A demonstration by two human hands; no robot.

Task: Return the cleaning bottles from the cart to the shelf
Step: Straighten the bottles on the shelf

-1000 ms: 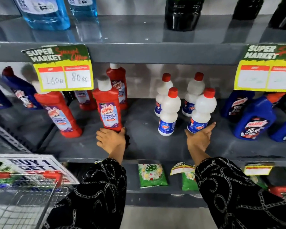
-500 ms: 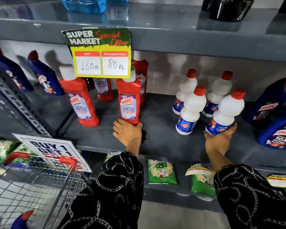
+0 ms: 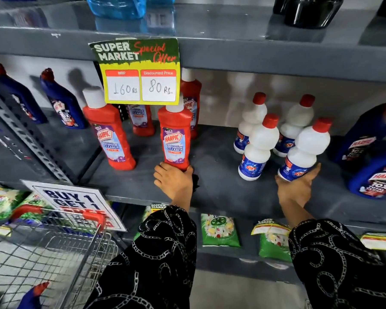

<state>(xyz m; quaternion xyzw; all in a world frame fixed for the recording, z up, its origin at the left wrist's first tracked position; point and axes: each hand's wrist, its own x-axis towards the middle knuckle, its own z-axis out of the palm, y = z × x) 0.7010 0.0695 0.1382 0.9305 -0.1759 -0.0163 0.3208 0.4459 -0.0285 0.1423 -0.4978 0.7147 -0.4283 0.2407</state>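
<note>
On the grey shelf (image 3: 218,181) my left hand (image 3: 174,181) grips the base of a red Harpic bathroom cleaner bottle (image 3: 176,139) that stands upright. My right hand (image 3: 295,188) wraps around the base of a white Rin bottle with a red cap (image 3: 305,150), tilted a little to the right. A wire cart (image 3: 47,253) with red handle grips is at lower left. A blue bottle with a red tip (image 3: 32,296) lies in the cart.
More red Harpic bottles (image 3: 108,132) stand to the left, three white bottles (image 3: 260,148) in the middle, blue Harpic bottles (image 3: 374,170) at right and far left. A price card (image 3: 138,72) hangs from the upper shelf. Green packets (image 3: 218,230) lie below.
The view has swung left and down, so the cart and its blue bottle come into sight. Both hands stay on the bases of their bottles on the shelf.
</note>
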